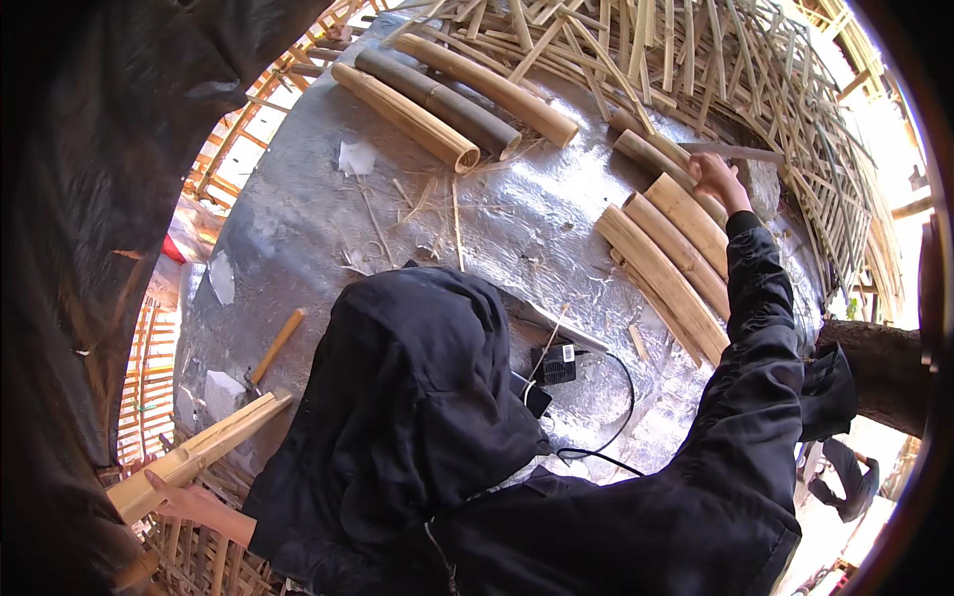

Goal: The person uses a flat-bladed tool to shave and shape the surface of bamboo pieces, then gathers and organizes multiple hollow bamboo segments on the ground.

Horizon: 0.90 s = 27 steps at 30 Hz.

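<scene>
Left hand [189, 500] grips bamboo slat [199, 449]; right hand [717, 179] grips blade [733, 152].

The left hand [189, 502], near left, grips a pale split bamboo piece [199, 452] that slants up to the right. Just beyond its upper end a hammer [270, 353] lies on the silver sheet [298, 228]. The right hand [717, 179], far right, holds a thin dark blade [730, 151] over a row of bamboo halves [671, 263] lying side by side. Three bamboo tubes [452, 99] lie at the far middle, against a lattice of bamboo strips [696, 60]. A small black device [556, 365] with a cable [621, 417] sits near the dark hood [417, 397].
</scene>
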Tool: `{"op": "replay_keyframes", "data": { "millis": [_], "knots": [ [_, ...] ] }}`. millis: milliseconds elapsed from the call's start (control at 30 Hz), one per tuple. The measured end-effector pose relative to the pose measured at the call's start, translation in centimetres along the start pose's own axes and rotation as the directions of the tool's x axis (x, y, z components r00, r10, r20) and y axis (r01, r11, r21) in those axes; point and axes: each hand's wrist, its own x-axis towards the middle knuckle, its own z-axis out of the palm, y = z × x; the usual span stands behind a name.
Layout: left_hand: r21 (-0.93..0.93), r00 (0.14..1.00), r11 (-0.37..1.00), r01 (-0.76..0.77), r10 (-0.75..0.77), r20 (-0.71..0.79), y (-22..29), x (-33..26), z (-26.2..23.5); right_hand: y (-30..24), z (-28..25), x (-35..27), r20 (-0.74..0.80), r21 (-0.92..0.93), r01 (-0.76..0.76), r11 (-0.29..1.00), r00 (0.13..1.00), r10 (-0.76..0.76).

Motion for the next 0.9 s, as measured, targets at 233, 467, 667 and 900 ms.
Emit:
{"op": "replay_keyframes", "data": {
  "millis": [233, 467, 667, 900],
  "knots": [
    [-0.030, 1.000, 0.999, -0.021, 0.021, 0.011, -3.0, 0.7, -1.4, 2.1, 2.4, -0.1, 0.001, 0.037, -0.004, 0.999, 1.000, 0.004],
    [-0.026, 0.990, 0.997, 0.071, -0.074, -0.123, -4.0, 1.6, -3.8, -8.7, -7.7, -1.9, -0.334, -0.018, 0.197, 0.980, 0.923, -0.191],
    [0.019, 0.995, 0.998, 0.067, -0.065, -0.080, -3.6, 2.4, -3.2, -25.4, -16.9, 7.7, -0.694, -0.127, 0.539, 0.832, 0.551, -0.463],
    [0.064, 0.989, 0.996, 0.060, -0.050, -0.142, -0.5, 0.2, -1.2, -37.9, -10.1, 12.3, -0.761, -0.394, 0.372, 0.840, 0.381, -0.525]
  ]
}}
